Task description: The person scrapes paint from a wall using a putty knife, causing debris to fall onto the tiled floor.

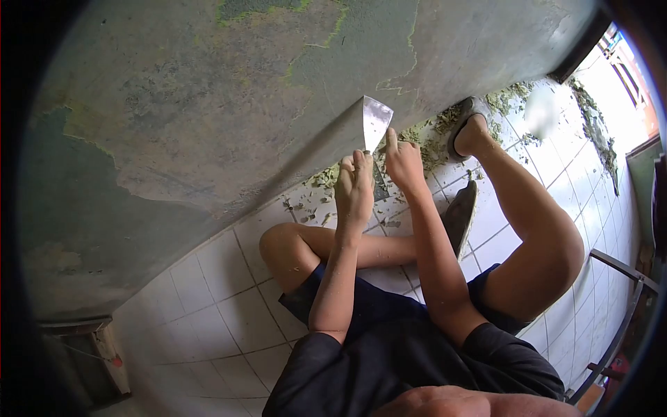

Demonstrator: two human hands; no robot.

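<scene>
My left hand [355, 186] is wrapped round the handle of a paint scraper [376, 119], its wide metal blade pointing up toward the wall. The handle is mostly hidden by my fingers. Just to the right, my right hand [405, 165] stretches its index finger to the blade's lower right edge, while the other fingers are loosely bent and no object shows in them. The wall [208, 125] in front has patches of green paint and bare, rough grey plaster with ragged edges.
Flakes of scraped paint [434, 142] lie along the wall's foot on the white tiled floor [229, 316]. My bent legs and sandals [461, 217] flank the work area. A bright doorway [629, 69] is at the upper right, and a metal frame [618, 333] stands at the right.
</scene>
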